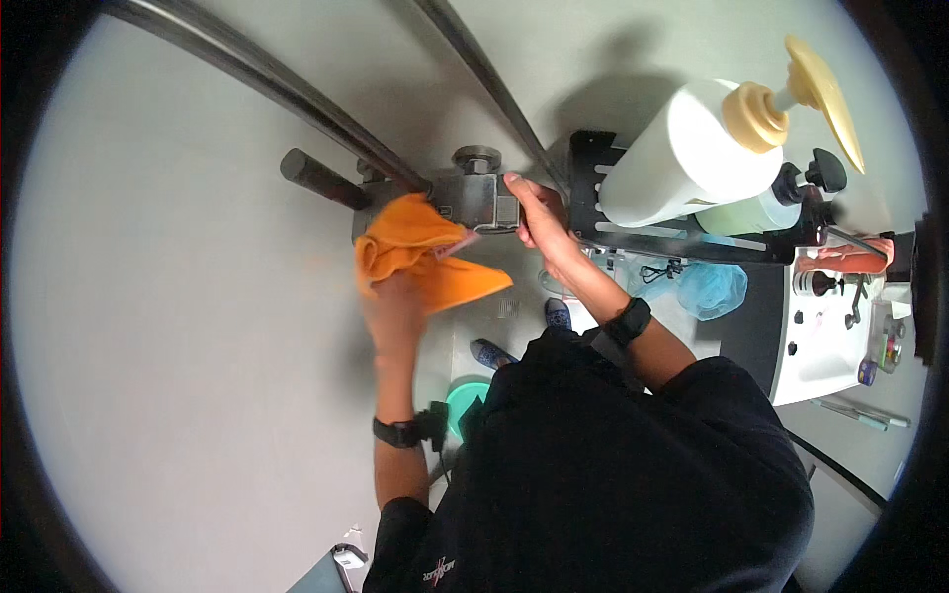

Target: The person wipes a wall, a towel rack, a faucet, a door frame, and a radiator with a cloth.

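My left hand (395,311), blurred, is closed around an orange cloth (415,230). The cloth lies against the front of a dark metal shower mixer (467,199) on the wall and covers part of it. A small pinkish piece with writing, perhaps the cloth's label, shows at a fold. My right hand (545,222) grips the mixer's right end, thumb on top and fingers curled beneath. Just right of that hand is a black wall shelf (593,178). A round knob (477,157) stands above the mixer body, and a dark cylindrical spout or handle (324,178) juts out on its left.
On the shelf stand a large white pump bottle (689,156) and a smaller greenish one (752,211). A blue mesh bath sponge (712,289) hangs below. Metal pipes (274,81) rise from the mixer. A white washbasin (823,363) is at right; a green basin (465,404) sits on the floor.
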